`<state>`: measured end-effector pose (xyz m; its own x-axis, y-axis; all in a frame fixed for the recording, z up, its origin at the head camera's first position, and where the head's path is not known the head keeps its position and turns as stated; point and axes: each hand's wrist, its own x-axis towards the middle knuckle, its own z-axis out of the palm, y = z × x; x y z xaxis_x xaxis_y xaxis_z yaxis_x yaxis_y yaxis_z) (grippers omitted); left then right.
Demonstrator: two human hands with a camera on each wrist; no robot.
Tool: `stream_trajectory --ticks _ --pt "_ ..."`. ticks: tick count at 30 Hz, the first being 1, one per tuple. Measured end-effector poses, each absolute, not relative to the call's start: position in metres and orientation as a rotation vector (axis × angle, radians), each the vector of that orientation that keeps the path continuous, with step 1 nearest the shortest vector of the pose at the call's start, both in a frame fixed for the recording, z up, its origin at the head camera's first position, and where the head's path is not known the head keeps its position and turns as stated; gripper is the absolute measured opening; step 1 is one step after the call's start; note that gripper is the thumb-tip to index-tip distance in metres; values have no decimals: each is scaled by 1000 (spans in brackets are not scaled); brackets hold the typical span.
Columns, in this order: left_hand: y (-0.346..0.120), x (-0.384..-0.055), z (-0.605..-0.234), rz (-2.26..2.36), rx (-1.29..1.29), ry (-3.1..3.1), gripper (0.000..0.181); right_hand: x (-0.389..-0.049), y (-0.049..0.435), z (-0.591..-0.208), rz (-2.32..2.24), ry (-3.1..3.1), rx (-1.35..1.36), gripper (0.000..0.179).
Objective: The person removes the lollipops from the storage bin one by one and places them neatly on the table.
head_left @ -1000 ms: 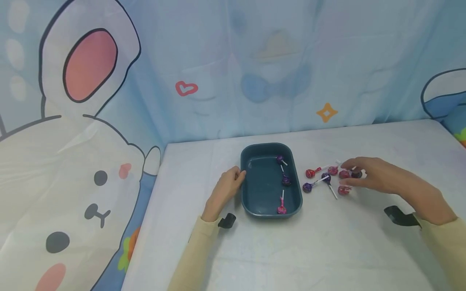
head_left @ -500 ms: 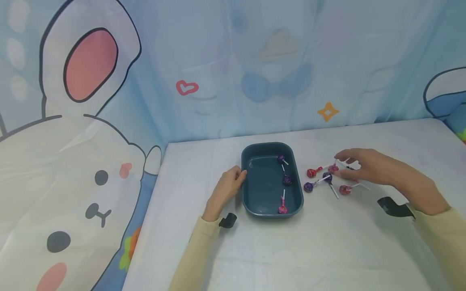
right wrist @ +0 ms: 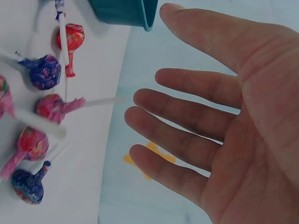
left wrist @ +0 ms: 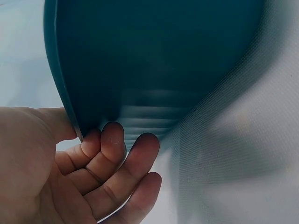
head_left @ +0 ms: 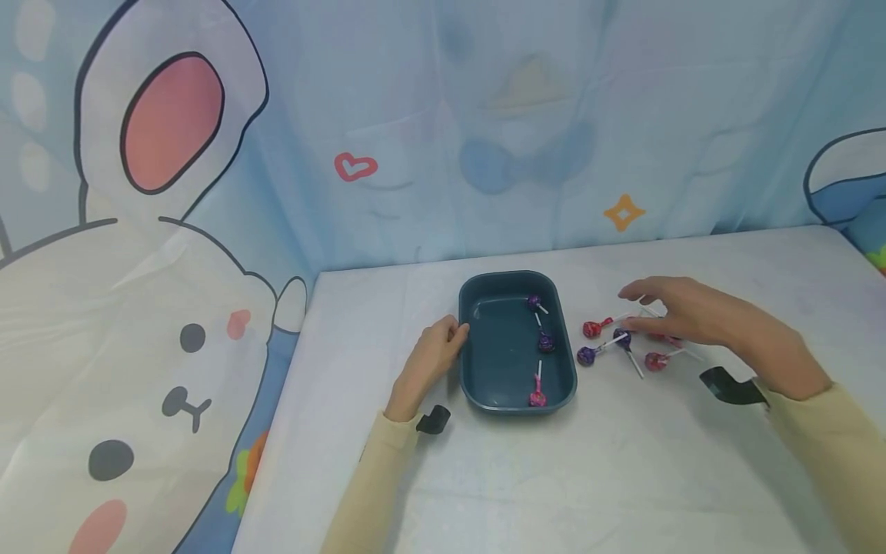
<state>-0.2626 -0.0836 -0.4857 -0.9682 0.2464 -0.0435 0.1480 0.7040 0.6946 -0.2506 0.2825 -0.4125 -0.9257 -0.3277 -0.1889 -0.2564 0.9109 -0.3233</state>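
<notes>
My left hand (head_left: 434, 355) grips the left rim of a dark teal plastic tray (head_left: 494, 362). The left wrist view shows the thumb on one side of the rim (left wrist: 60, 84) and curled fingers on the other. Inside lie two purple lollipops (head_left: 545, 343) and a pink lollipop (head_left: 537, 399). My right hand (head_left: 706, 312) hovers over a loose group of wrapped lollipops right of the tray, partly covering them. From the right wrist, its fingers look extended and apart, holding nothing. Near it are a red lollipop (head_left: 591, 329), purple lollipops (head_left: 585, 356) and a pinkish-red lollipop (head_left: 655, 361).
A white cloth covers the table (head_left: 554, 477). Behind it hangs a light blue printed curtain (head_left: 415, 100), with a large cartoon rabbit (head_left: 173, 346) at the left. Black straps (head_left: 732, 386) show at both wrists.
My right hand has moved left and slightly away over the lollipop group, uncovering the pinkish-red one's stick. The left hand stays on the tray, and the lollipops inside it have not moved.
</notes>
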Motion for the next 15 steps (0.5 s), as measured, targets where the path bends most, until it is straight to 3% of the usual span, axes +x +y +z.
stream_trajectory --ticks 15 --pt "-84 -263 -484 1113 323 2767 31 -257 249 -405 -386 2825 -557 76"
